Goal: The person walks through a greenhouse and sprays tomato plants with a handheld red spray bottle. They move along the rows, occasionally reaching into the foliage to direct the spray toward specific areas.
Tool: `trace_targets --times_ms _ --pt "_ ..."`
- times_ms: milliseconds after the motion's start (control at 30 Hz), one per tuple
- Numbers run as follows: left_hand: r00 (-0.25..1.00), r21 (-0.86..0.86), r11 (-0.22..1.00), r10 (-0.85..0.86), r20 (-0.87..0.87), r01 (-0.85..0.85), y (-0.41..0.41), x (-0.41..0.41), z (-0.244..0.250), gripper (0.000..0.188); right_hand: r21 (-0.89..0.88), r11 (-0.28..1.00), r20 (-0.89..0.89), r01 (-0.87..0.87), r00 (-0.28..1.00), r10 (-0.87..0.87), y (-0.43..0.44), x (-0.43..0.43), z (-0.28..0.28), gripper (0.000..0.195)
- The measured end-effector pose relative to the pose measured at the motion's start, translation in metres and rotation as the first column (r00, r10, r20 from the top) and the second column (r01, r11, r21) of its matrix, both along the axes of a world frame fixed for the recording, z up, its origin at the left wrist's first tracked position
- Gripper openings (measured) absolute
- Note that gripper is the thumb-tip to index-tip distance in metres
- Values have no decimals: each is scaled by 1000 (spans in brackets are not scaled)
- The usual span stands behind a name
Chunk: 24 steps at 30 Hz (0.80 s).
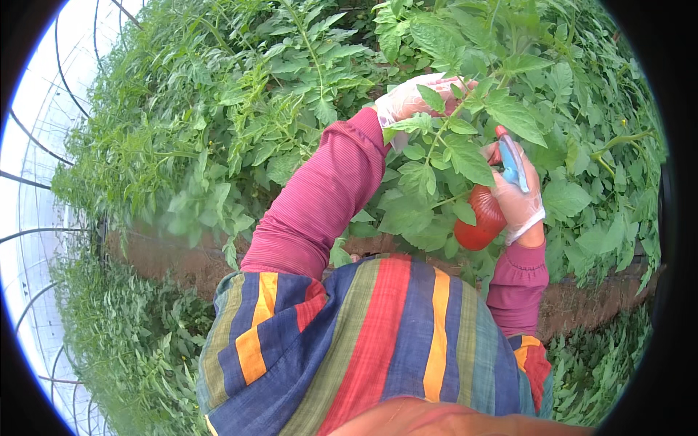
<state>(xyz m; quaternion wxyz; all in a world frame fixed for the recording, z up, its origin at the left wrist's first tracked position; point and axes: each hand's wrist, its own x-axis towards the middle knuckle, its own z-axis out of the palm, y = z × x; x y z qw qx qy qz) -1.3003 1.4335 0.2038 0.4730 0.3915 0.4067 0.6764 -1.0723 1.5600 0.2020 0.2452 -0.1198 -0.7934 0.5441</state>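
Note:
My left hand (431, 97), in a thin clear glove, reaches in among tomato leaves, its fingertips at a green stem (499, 82) and partly behind leaves. Lower and to the right, my right hand (515, 191), gloved the same way, is closed around a small spray bottle with a red bottle body (480, 218), a blue-and-white trigger head (511, 161) and a red nozzle tip. The nozzle points up towards the foliage. A leafy tomato shoot (463, 155) hangs between my two hands and covers part of the bottle.
Dense tomato plants (218, 109) fill the far side and both flanks. Bare soil (174, 261) runs as a strip behind me, with another row of plants (136, 338) beyond it. Curved greenhouse ribs (35, 139) stand at the far left.

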Motion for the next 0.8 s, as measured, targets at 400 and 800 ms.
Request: trace_targets --times_ms 400,800 --pt "-188 295 339 316 -930 -893 -138 -1 -46 35 374 831 -83 -412 877 473 -48 6 18 41" --pt "98 31 110 960 -263 -993 -184 -21 -67 20 407 691 15 -597 761 649 -71 -15 1 42"
